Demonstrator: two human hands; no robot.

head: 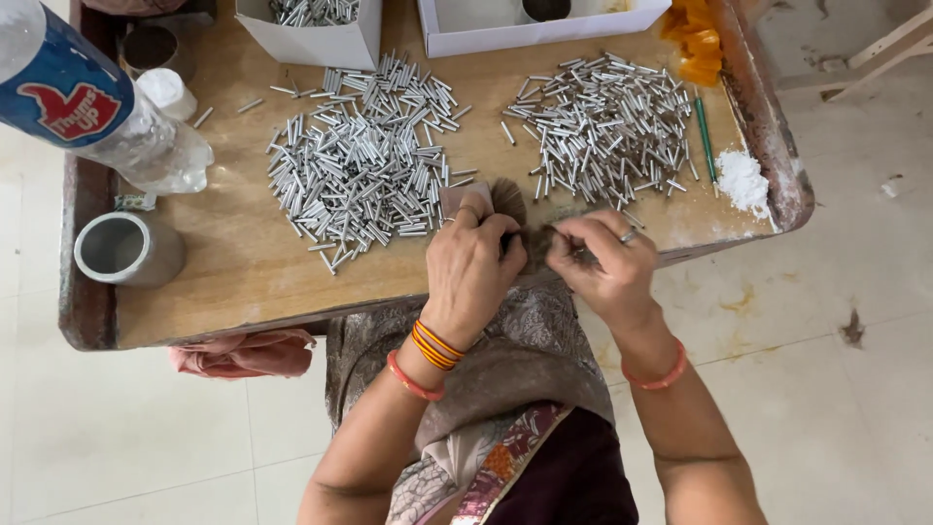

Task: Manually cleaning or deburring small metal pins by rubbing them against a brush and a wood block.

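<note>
My left hand (473,261) and my right hand (604,262) meet at the near edge of a low wooden table (233,272). Between them they pinch a small tuft of brown hair-like fibre (533,239). A larger brown tuft (507,198) lies just beyond my left hand. My right fingers also seem to hold a thin metal tube, mostly hidden. Two heaps of short silver tubes lie on the table: one (364,160) beyond my left hand, one (607,126) beyond my right hand.
Two white cardboard boxes (321,41) (525,34) stand at the table's far edge. A clear plastic bottle (92,102) lies at the left, above a metal cup (124,249). A green stick (704,136), white powder (743,180) and orange plastic (695,39) sit at the right. Pink cloth (243,355) hangs below.
</note>
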